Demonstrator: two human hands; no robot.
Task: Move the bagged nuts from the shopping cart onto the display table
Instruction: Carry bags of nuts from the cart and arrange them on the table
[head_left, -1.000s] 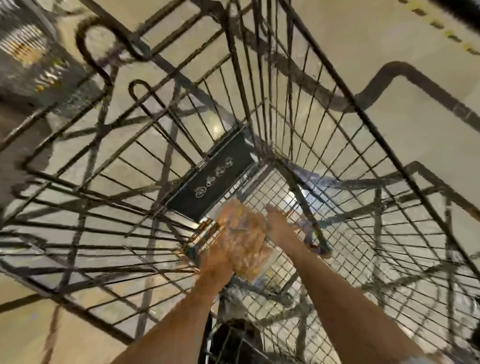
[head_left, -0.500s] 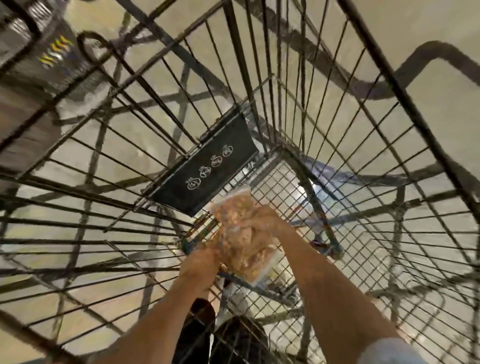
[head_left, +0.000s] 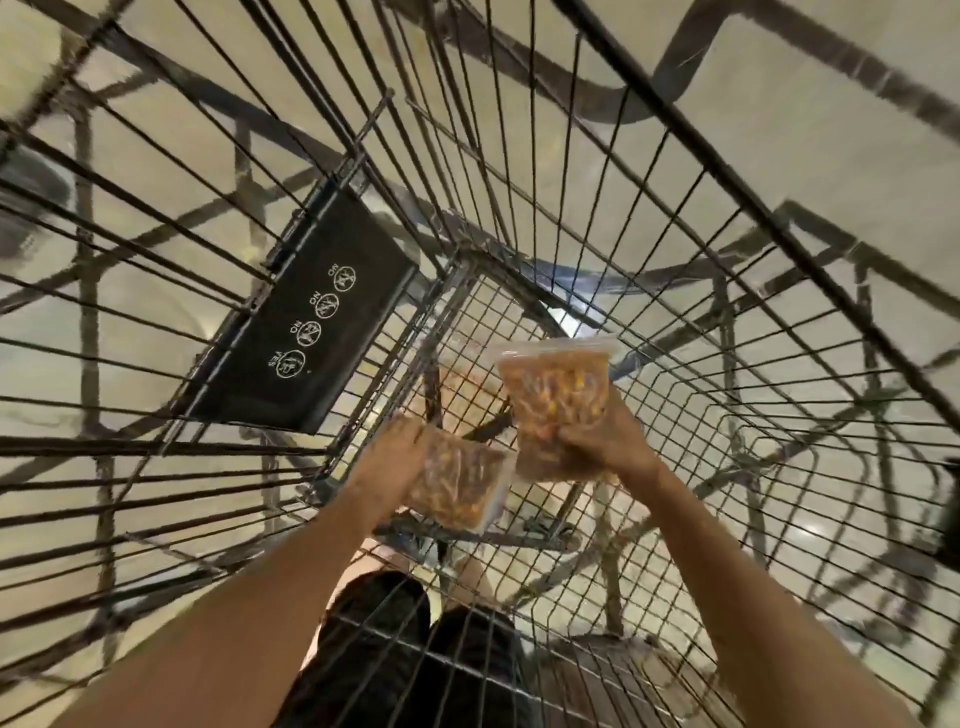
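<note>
Both arms reached down into the wire cart (head_left: 675, 249). The left hand (head_left: 387, 462) gripped one bag of nuts (head_left: 457, 480) by its left edge, tilted. The right hand (head_left: 605, 441) held a second bag (head_left: 558, 400) upright, its clear top edge uppermost, just above and right of the first. A third bag (head_left: 462, 384) lay on the cart's mesh floor behind them. A black flap (head_left: 311, 332) with white pictograms hung on the cart's left side.

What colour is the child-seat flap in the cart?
Black with white round symbols, seen in the head view.
</note>
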